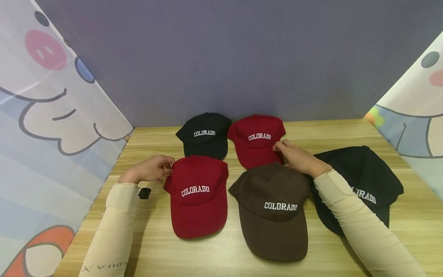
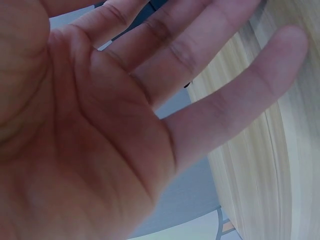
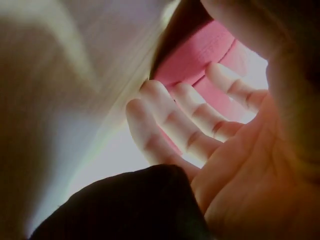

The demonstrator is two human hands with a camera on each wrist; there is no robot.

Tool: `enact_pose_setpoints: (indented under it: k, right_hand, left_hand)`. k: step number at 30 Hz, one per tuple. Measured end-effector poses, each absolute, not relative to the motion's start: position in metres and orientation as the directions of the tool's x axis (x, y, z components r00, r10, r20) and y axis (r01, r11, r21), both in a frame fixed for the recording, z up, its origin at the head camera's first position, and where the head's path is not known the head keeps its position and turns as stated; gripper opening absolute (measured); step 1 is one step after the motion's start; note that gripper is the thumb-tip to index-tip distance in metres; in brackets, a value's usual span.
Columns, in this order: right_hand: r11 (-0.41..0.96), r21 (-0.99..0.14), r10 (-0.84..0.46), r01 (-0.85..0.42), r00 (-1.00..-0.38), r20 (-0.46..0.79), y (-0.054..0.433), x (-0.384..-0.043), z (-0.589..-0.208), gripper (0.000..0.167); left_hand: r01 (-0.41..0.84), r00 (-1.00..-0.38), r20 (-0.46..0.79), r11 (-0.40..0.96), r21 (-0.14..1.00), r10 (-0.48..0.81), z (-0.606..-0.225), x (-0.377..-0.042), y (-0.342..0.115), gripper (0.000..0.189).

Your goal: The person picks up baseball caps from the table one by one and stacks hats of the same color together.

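Observation:
A red cap lettered COLORADO lies at the front left, its brim toward me. My left hand is at that cap's upper left edge. In the left wrist view its fingers are spread and loosely bent, with nothing in the palm. Farther back lies another red cap. My right hand is beside its brim, fingertips right at the brim's right edge. The right wrist view shows loosely bent fingers in front of the red cloth. Below the right hand, a brown cap lies at the front.
A small black cap sits at the back beside the red one. A larger black cap lies at the right, partly hidden under my right forearm. A grey panel closes off the wooden table's back, with cartoon-printed sheets at both sides.

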State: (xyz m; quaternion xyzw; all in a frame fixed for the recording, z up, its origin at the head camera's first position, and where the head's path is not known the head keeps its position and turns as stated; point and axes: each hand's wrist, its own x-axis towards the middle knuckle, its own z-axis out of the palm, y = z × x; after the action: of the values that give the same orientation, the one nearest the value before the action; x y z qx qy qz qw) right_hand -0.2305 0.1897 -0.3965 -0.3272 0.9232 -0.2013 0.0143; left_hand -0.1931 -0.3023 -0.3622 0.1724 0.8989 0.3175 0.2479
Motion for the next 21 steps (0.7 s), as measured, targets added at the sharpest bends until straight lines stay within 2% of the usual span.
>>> enact_pose_setpoints:
  k: [4,10,16,21]
  right_hand:
    - [0.725,-0.351,-0.600,-0.593,-0.794,0.103,0.190,-0.231,-0.397,0.046]
    - [0.745,-0.279,-0.599,-0.607,-0.792,0.123,0.189,-0.232,-0.393,0.045]
    - [0.792,-0.228,-0.564,-0.567,-0.821,0.083,0.188,-0.231,-0.388,0.047]
    - [0.828,-0.176,-0.525,-0.532,-0.846,0.087,0.188,-0.226,-0.382,0.040]
  left_hand:
    - [0.160,-0.817,-0.330,0.736,0.658,0.473,-0.360,-0.193,-0.302,0.015]
    - [0.167,-0.822,-0.318,0.733,0.659,0.473,-0.358,-0.195,-0.301,0.013]
    - [0.152,-0.824,-0.331,0.741,0.654,0.461,-0.357,-0.194,-0.300,0.013]
    - [0.135,-0.824,-0.341,0.741,0.658,0.452,-0.360,-0.193,-0.300,0.012]
